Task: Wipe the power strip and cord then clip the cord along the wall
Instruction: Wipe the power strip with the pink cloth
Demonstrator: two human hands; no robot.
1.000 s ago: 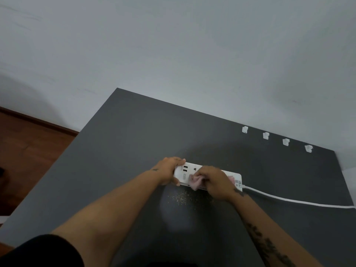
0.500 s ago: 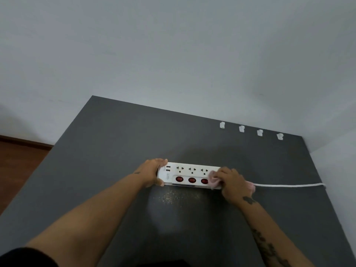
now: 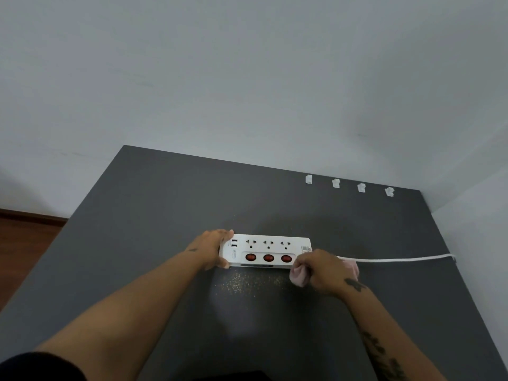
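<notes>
A white power strip [image 3: 268,250] with three red switches lies on the dark grey table [image 3: 137,243]. My left hand [image 3: 213,247] grips its left end. My right hand [image 3: 320,269] is closed on a pink cloth [image 3: 298,276] at the strip's front right corner, partly hiding that end. The white cord [image 3: 395,259] runs from behind my right hand to the table's right edge. Several white cord clips [image 3: 336,183] stand in a row near the wall at the back right.
A patch of fine dust or crumbs [image 3: 247,283] lies on the table just in front of the strip. The grey wall [image 3: 247,78] rises behind the table and on the right. Wooden floor [image 3: 24,235] shows at the left.
My right hand with the cloth has swept from the strip's middle to its right end, then down to the front corner, uncovering sockets and switches. My left hand has kept hold of the left end.
</notes>
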